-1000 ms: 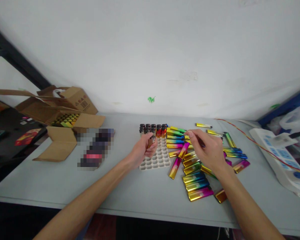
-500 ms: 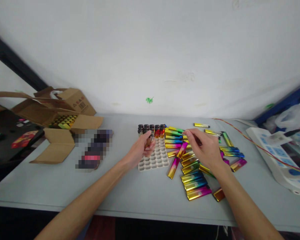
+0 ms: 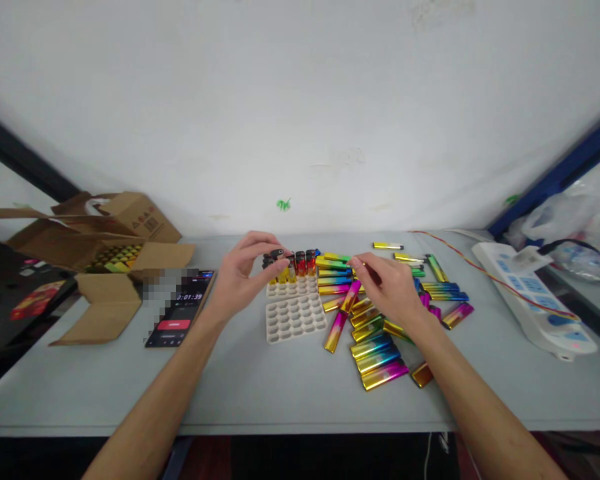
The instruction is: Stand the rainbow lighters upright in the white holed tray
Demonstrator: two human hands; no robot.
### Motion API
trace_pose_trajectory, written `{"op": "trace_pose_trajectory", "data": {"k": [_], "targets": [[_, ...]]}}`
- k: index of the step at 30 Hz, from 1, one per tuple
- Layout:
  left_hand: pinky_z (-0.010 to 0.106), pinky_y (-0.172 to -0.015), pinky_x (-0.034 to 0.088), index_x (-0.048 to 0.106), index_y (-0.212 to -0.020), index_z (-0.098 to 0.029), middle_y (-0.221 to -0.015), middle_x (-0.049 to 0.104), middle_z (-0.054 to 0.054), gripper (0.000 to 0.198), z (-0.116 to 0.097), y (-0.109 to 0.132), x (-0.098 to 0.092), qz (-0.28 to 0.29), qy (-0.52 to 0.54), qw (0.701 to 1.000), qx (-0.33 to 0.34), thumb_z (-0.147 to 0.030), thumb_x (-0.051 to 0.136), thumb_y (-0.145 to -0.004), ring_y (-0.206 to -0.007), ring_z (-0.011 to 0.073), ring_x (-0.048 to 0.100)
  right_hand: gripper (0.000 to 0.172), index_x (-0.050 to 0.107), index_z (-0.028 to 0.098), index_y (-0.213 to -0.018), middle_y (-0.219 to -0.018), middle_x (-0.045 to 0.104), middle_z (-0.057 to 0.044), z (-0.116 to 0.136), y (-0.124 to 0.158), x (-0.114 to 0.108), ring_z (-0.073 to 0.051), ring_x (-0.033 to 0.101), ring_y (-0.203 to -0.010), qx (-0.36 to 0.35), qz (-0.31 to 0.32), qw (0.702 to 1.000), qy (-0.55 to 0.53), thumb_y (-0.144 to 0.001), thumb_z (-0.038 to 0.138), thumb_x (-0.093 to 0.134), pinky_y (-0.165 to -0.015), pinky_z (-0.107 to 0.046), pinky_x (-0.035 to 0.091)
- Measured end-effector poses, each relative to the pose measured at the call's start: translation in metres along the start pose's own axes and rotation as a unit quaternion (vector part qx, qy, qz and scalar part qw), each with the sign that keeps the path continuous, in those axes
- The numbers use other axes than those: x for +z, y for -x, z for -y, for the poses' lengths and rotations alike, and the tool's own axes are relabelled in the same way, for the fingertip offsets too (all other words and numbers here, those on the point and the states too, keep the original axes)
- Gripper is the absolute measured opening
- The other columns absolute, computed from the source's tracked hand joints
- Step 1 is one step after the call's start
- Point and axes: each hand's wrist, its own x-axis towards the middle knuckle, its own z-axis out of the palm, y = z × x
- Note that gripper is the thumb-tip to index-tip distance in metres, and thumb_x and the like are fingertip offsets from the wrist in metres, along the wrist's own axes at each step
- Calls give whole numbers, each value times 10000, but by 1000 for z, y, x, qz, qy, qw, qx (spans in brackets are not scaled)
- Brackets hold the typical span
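My left hand [image 3: 245, 273] is closed, thumb and fingers around a black-topped lighter [image 3: 281, 255] at the back of a white plastic tray [image 3: 296, 319] with rows of holes. Beside it, several upright lighters with black tops and yellow or red bodies [image 3: 305, 265] fill the back rows; my fingers hide part of them. To the right, my right hand [image 3: 393, 283] pinches at the green end of a shiny yellow-green lighter [image 3: 336, 259], above a spread of metallic lighters [image 3: 375, 360] in gold, blue, purple and green lying flat.
An open cardboard box [image 3: 110, 293] with several lighters inside stands at the left. A phone [image 3: 180, 313] lies in front of it, partly pixelated. A white power strip [image 3: 535, 300] with cables sits at the right, and a white wall rises behind the table.
My left hand has moved left and up towards the back rows of the tray, its fingers now stretched around a lighter top. My right hand stays by the yellow-green lighter. The view has shifted slightly.
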Motion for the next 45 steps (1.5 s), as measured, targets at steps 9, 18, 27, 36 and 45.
{"op": "trace_pose_trajectory", "data": {"k": [9, 18, 27, 36, 45], "targets": [[376, -955, 552, 779, -1006, -205, -1028, 780, 87, 163, -9, -18, 12, 83, -172, 978, 80, -345, 731, -937, -1040, 241, 697, 311, 683, 202, -995, -742, 686, -22, -5, 0, 0, -166, 608, -640, 12, 10, 1000, -2, -1102, 367, 441, -659, -290, 421], [411, -1005, 545, 771, -984, -222, -1120, 688, 79, 150, 14, -19, 15, 192, -281, 940, 29, -348, 731, -913, -1117, 253, 647, 316, 678, 191, -971, -738, 678, -19, -6, -2, -3, -157, 602, -631, 13, -5, 1000, -2, -1103, 356, 443, -646, -281, 405], [477, -1108, 488, 802, -938, -213, -1303, 558, 106, 205, 21, -25, 12, 204, -279, 938, 24, -409, 757, -896, -1231, 288, 592, 300, 678, 187, -977, -729, 663, -11, -8, -3, -4, -152, 597, -626, 14, -20, 1000, 4, -1098, 347, 455, -635, -282, 386], [504, -1092, 506, 820, -916, -220, -1318, 628, 114, 272, 23, -26, 17, 197, -288, 937, -25, -472, 718, -917, -1192, 298, 640, 311, 676, 190, -941, -672, 611, 7, -13, -4, -5, -146, 569, -598, 18, -28, 999, 11, -1094, 359, 465, -631, -278, 374], [472, -1119, 503, 718, -1207, -254, -1404, 557, 123, 289, 26, -16, 13, 207, -308, 927, 47, -399, 653, -967, -1276, 288, 607, 327, 706, 192, -937, -651, 638, 2, -16, -6, -13, -149, 570, -568, 28, -46, 998, 26, -1085, 368, 473, -614, -277, 373]]}}
